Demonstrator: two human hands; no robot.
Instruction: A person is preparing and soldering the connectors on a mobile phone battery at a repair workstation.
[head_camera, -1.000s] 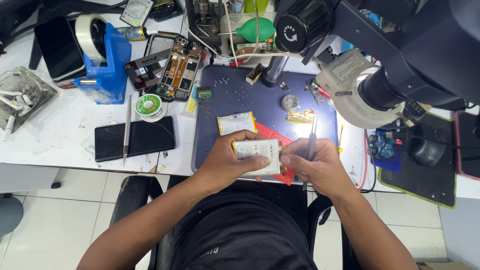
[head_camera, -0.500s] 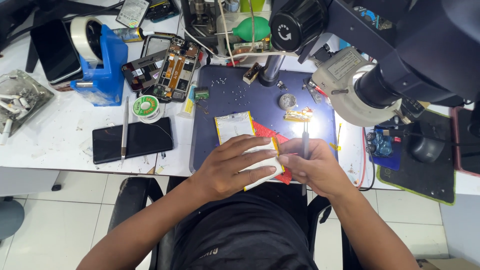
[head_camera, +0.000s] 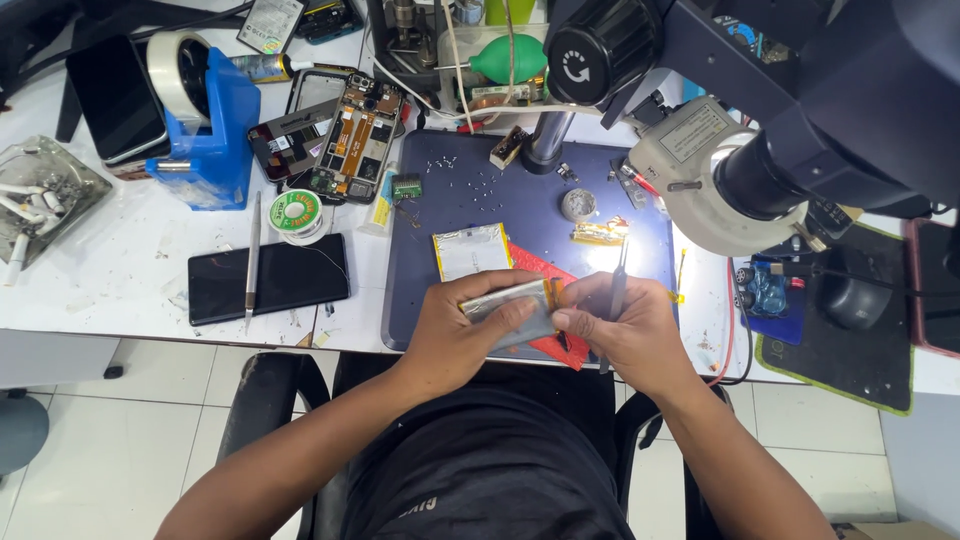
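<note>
Here the flat silver battery (head_camera: 508, 305) lies with its long axis across the view, slightly raised at its right end, above the blue mat (head_camera: 440, 215) near the worktop's front edge. Fingers hide its lower half. The left hand (head_camera: 462, 330) clasps it; the right hand (head_camera: 620, 330) pinches tweezers (head_camera: 617, 285) and thumbs its end.

Flat silvery battery pack (head_camera: 510, 305), tilted, gripped between both hands above the dark mat's near edge
</note>
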